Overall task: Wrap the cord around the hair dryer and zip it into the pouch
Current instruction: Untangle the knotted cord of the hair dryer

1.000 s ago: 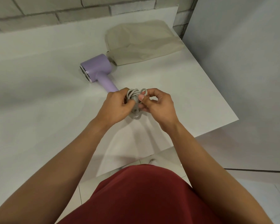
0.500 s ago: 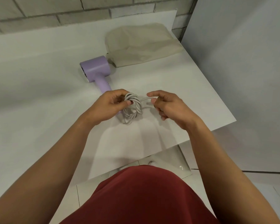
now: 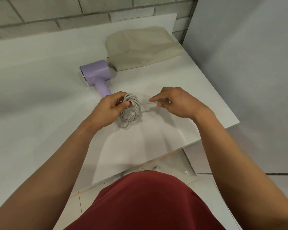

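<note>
The step in hand looks like the bundling of the cord. The pale grey rubber cord (image 3: 130,112) is gathered into an oval coil of several loops at the near end of the handle of the lilac plastic hair dryer (image 3: 96,75), not wound round the dryer itself. The left hand (image 3: 110,108) has its thumb and fingers curled round the coil's far end. The right hand (image 3: 175,102), to the right of the coil and farther from the dryer, pinches a straight tail of cord drawn taut out of the coil. Whether the darker piece inside its fingers is the plug cannot be told.

The next move probably calls for that tail to be passed round or through the coil while the left hand keeps the loops from springing apart.

The dryer lies flat on the white surface (image 3: 40,97). Its barrel points its open face leftward, and its handle, the long axis, runs toward the person and slightly right. The coil's long axis runs roughly the same way. The beige fabric pouch (image 3: 143,48) lies slack just beyond the dryer's barrel, to the right; its zip's state cannot be told.
</note>
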Motion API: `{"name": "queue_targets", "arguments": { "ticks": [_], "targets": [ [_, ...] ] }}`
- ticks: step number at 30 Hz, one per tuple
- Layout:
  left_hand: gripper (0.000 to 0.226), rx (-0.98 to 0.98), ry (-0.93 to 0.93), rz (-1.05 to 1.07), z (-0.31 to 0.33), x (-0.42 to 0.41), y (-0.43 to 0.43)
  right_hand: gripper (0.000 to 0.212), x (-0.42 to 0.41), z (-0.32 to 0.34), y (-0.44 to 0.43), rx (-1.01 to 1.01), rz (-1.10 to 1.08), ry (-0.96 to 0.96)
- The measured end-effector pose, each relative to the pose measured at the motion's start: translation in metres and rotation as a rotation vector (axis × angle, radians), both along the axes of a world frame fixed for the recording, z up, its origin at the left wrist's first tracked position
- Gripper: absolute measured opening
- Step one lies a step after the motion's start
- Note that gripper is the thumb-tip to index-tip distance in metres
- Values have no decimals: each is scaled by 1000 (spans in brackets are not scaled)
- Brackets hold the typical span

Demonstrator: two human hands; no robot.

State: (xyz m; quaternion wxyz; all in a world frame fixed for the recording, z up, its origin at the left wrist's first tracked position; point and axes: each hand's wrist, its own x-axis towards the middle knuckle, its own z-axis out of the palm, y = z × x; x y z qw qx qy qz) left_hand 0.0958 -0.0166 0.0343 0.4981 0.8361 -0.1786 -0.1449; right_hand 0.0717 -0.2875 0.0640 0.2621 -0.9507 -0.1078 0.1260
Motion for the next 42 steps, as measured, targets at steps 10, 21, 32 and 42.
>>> {"name": "queue_targets", "arguments": {
  "ticks": [10,21,32,42],
  "targets": [
    [26,71,73,-89,-6,-3,5,40,-17,-79,29,-10,-68,-224],
    [32,92,8,40,1,-6,0,31,-39,-39,47,389,-379,-283],
    [28,43,9,51,9,-1,-10,18,-28,-37,88,94,-182,-477],
    [38,-20,110,95,9,4,-5,14,-14,-30,83,232,-265,-358]
  ]
}}
